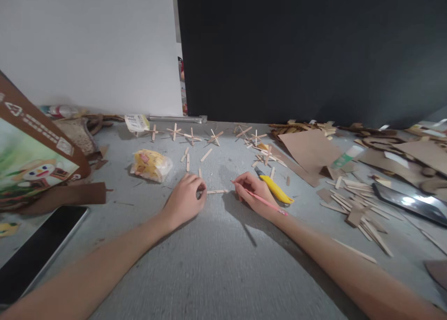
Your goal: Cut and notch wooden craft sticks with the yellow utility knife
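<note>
My left hand (186, 196) is curled, thumb and fingers closing at the left end of a flat wooden craft stick (218, 191) that lies on the grey table. In my right hand (253, 192) is a slim pink pencil (266, 202), gripped as for writing, its tip just off the stick's right end. A yellow utility knife (277, 188) lies right beside the right hand. Beyond the left hand are short stick pieces, one of them upright on the surface (188, 162). Farther back stands a row of crossed stick pieces (192, 136).
A crumpled yellow packet (152, 165) lies left of centre. Phones rest at the left (42, 250) and right (412, 201). Loose sticks (370, 217), a glue stick (347, 157) and cardboard scraps (307, 152) cover the right side. A printed brown bag (38, 147) stands at left.
</note>
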The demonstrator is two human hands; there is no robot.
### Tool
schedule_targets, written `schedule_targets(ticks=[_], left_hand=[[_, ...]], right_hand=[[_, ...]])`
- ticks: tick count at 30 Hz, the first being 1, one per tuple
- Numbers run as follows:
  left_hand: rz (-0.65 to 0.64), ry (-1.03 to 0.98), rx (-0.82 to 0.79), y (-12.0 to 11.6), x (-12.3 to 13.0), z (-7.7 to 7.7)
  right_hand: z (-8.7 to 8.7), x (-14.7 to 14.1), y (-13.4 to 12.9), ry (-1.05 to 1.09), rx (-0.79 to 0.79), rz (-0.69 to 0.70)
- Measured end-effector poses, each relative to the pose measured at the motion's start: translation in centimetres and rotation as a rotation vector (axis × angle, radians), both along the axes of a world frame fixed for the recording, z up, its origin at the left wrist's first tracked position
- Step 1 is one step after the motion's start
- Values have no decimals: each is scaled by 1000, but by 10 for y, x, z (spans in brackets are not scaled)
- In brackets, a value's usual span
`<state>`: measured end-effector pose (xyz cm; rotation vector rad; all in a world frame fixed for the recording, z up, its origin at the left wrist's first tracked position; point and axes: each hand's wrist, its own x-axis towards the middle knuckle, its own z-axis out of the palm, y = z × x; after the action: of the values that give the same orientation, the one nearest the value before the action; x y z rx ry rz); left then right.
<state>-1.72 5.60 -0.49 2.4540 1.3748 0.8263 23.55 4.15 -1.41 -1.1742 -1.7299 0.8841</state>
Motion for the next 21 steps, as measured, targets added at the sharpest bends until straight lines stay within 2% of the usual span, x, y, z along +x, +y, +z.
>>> schedule_targets(ticks=[8, 13, 21], left_hand=[[-3, -21, -76, 4, 1, -4], [-50, -44, -137, 8, 1, -8], [-103, -83, -108, 8, -2, -10]], right_hand=[[1, 0, 0, -20, -16, 3], [1, 0, -1, -33, -27, -6], [0, 0, 1, -56, -15, 0]])
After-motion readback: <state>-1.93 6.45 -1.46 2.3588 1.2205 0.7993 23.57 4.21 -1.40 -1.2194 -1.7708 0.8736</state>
